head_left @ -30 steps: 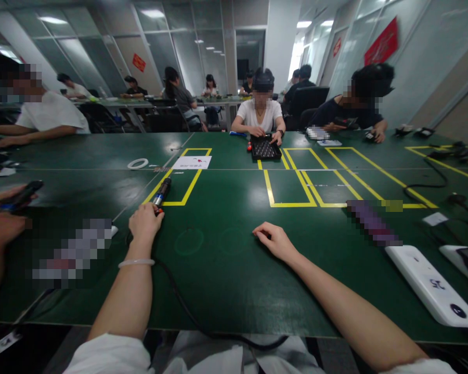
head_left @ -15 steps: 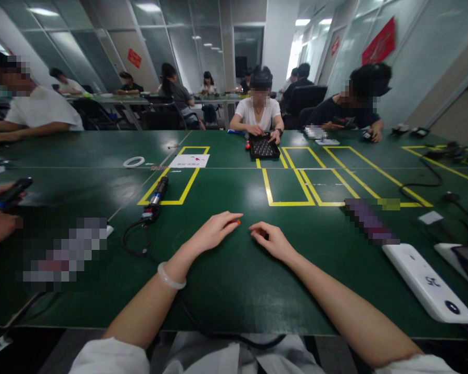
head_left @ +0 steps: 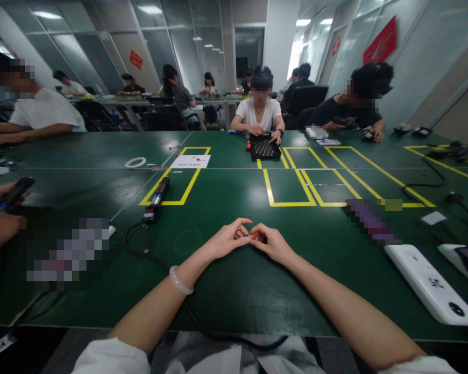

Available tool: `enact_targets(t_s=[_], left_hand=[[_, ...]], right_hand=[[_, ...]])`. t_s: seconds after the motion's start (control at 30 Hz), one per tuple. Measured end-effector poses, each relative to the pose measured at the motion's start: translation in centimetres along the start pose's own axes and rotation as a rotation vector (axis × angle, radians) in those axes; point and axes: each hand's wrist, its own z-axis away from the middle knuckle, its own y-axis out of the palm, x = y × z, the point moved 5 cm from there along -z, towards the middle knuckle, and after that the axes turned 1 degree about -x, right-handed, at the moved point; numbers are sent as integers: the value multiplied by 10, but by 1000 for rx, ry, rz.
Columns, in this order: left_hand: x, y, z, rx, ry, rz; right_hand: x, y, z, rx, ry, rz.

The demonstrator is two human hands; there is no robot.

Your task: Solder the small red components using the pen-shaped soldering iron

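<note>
My left hand (head_left: pixel 226 240) and my right hand (head_left: pixel 272 242) meet fingertip to fingertip on the green table (head_left: pixel 234 280), pinching a tiny red piece (head_left: pixel 250 236) between them. Both hands have fingers curled in a pinch. A pale bangle (head_left: pixel 179 280) sits on my left wrist. A corded electric screwdriver (head_left: pixel 157 197) lies to the left on a yellow outline, with nobody's hand on it, its black cable (head_left: pixel 140 244) looping toward me.
A white power strip (head_left: pixel 429 285) lies at right. A black tray (head_left: pixel 264 148) sits before the person opposite. A tape roll (head_left: pixel 135 162) and a white card (head_left: pixel 191 161) lie far left. Another person's hand (head_left: pixel 0 228) holds a tool at the left edge.
My left hand let go of the screwdriver, swung right with a small red piece and now meets my right hand, which closed in on it.
</note>
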Motion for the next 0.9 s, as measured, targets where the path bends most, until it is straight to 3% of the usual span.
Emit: enact_targets(t_s=[0.2,0.5,0.7,0.9], left_hand=[[-7,-2,1,-68,62,-122],[2,-1,0,-100,18,-99],[-8,4,4,-86,47,-194],[-8,1,3,-131,23,-185]], right_hand=[[-4,-3,0,-16,29,2],[-1,-4,-1,-56,-26,32],[-13,-2,-1,-14,106,-158],[-17,1,-2,-15,74,-250]])
